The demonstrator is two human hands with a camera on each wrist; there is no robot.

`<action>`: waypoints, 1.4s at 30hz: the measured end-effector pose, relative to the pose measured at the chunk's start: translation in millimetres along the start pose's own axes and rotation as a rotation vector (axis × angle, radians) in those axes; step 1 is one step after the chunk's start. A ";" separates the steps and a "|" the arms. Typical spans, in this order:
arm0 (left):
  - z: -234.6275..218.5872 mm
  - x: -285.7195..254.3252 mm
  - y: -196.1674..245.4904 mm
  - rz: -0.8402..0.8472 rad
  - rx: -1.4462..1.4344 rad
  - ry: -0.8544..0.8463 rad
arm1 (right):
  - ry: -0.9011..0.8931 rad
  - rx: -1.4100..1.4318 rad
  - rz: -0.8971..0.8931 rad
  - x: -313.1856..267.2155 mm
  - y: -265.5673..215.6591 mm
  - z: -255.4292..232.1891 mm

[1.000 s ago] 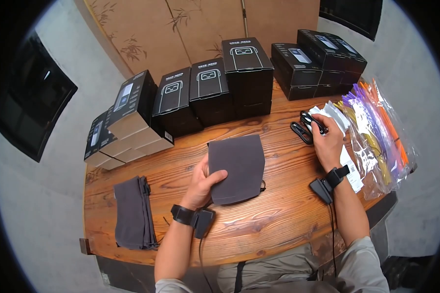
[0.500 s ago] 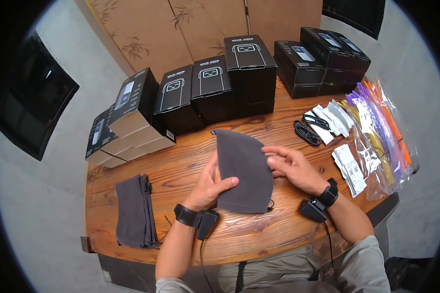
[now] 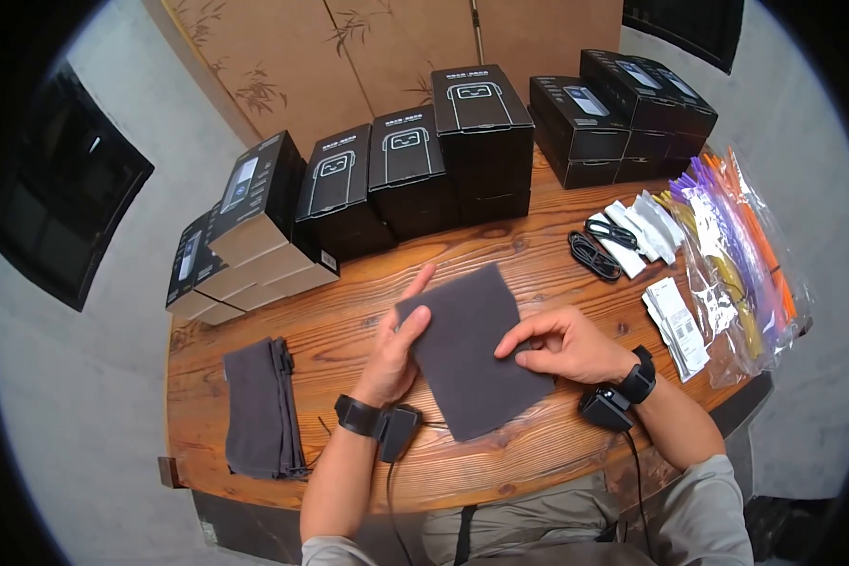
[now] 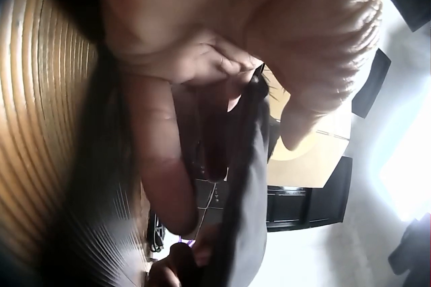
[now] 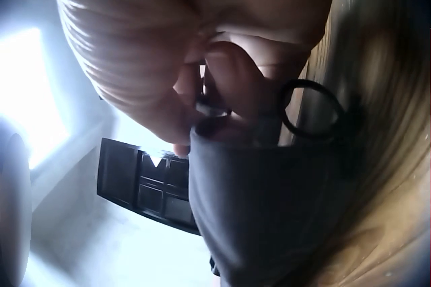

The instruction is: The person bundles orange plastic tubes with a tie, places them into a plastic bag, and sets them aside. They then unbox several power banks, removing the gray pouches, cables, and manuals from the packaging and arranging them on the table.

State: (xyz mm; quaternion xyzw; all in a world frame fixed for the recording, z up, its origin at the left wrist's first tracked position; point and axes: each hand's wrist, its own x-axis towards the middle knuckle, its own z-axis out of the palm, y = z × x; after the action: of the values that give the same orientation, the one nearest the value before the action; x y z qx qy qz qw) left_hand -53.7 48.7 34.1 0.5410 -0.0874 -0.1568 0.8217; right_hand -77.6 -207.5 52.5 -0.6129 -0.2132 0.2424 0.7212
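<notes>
A dark grey fabric drawstring pouch is held tilted above the table in the head view. My left hand grips its left edge, thumb on top and other fingers behind, the index finger sticking out past the cloth. At the opposite edge my right hand pinches the fabric between thumb and fingers. The right wrist view shows the pouch's edge at those fingers, with a black cord loop beside them. Seen from the left wrist, the cloth runs between thumb and fingers.
More folded grey pouches lie at the left. Black boxes stand along the back. To the right are coiled black cables, white packets, paper slips and plastic bags of coloured sticks.
My right hand has left the black cables and come to the pouch's right edge, pinching it. The pouch has turned and tilted, and my left hand now holds it nearer its upper left corner.
</notes>
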 end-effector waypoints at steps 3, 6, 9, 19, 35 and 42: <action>-3.6 1.5 -2.2 0.032 -0.019 0.098 | -0.039 0.065 0.032 2.1 4.7 1.1; -4.7 3.4 -2.3 0.072 -0.056 0.163 | 0.004 0.179 0.040 4.2 5.6 6.5; -6.7 4.1 -2.5 0.090 -0.059 0.194 | 0.016 0.166 0.036 5.6 10.5 4.2; -7.8 6.5 -1.4 0.186 -0.158 0.303 | -0.110 0.105 0.279 0.9 5.5 5.5; -6.0 0.8 -3.3 -0.068 0.145 0.074 | 0.044 0.106 0.158 7.2 16.9 1.5; -13.4 2.6 -11.7 -0.052 0.127 0.125 | 0.264 -0.120 0.156 9.0 21.6 -2.2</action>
State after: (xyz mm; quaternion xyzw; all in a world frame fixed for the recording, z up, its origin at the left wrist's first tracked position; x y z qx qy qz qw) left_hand -49.0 55.1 18.0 0.6026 -0.0318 -0.1384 0.7853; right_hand -71.0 -200.9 30.9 -0.6960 -0.0826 0.2019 0.6841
